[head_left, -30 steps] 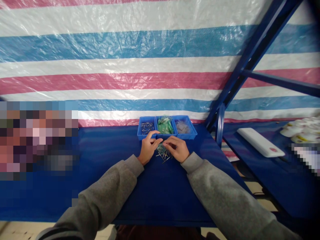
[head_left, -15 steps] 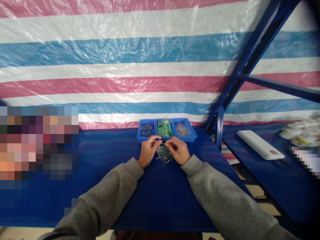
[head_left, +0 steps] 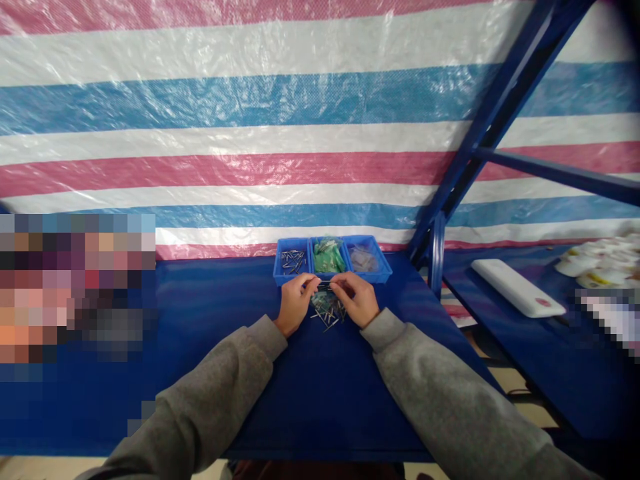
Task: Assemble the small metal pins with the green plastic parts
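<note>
My left hand (head_left: 295,303) and my right hand (head_left: 357,300) face each other just in front of a blue three-part bin (head_left: 389,275). Both pinch with thumb and forefinger. A thin, light sliver-like piece (head_left: 325,281) spans the small gap between the fingertips; its exact kind is too small to make out. Below the fingers, a pile of thin metal pins (head_left: 327,317) lies on the blue table (head_left: 320,393), partly over something greenish and see-through. Dark metal pins (head_left: 294,261) fill the left compartment, green pieces (head_left: 329,257) the middle one, and clear plastic pieces (head_left: 364,259) the right one.
A striped plastic sheet (head_left: 250,100) hangs behind the table. On the right rises a blue metal frame (head_left: 465,153). Past it, a second blue table carries a long white case (head_left: 519,288) and several white rolls (head_left: 607,260). The far left is pixelated.
The fingertips have drawn slightly apart, showing more of the thin piece between them. The rest has shifted only slightly with the camera.
</note>
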The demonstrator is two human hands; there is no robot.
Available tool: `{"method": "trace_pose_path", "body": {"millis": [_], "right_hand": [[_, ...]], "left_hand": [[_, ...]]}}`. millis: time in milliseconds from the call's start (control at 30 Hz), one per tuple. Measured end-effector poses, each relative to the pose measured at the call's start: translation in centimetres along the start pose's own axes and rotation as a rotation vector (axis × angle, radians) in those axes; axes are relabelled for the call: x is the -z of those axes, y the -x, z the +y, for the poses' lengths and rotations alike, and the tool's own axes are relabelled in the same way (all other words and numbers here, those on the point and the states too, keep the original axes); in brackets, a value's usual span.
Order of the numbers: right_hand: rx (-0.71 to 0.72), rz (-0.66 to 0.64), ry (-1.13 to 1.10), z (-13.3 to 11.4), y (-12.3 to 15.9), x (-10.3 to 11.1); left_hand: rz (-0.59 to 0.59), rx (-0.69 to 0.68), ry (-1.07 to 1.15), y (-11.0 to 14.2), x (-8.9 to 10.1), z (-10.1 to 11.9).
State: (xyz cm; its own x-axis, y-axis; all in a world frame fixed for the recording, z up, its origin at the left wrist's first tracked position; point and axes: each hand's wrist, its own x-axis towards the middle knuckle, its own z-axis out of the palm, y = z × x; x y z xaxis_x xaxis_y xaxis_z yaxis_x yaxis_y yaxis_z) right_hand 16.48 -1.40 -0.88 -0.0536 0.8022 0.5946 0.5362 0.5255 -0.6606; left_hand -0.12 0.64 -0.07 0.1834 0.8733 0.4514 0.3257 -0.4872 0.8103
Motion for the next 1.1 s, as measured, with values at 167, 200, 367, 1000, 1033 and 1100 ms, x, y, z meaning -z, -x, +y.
{"method": "trace_pose_path", "body": {"millis": [167,200,367,1000,1033,1100], "right_hand": [[0.045,-0.029,0.023,-0.09,-0.14,0.12],[0.053,-0.036,0.026,-0.09,-0.15,0.11],[0.074,-0.057,0.038,-0.02,-0.16,0.01],[0.03,0.017,0.094,0.0,-0.21,0.06],[0.028,0.021,0.093,-0.06,-0.22,0.09],[0.026,0.032,0.09,-0.15,-0.24,0.16]], "left_hand": [[-0.042,-0.014,-0.065,0.13,0.24,0.27],[-0.046,-0.01,-0.057,0.13,0.25,0.3],[-0.045,-0.024,0.01,0.1,0.13,0.25],[0.002,-0.05,0.028,0.19,0.22,0.73],[0.0,-0.064,0.016,0.17,0.27,0.79],[-0.011,-0.102,-0.018,0.09,0.35,0.81]]}}
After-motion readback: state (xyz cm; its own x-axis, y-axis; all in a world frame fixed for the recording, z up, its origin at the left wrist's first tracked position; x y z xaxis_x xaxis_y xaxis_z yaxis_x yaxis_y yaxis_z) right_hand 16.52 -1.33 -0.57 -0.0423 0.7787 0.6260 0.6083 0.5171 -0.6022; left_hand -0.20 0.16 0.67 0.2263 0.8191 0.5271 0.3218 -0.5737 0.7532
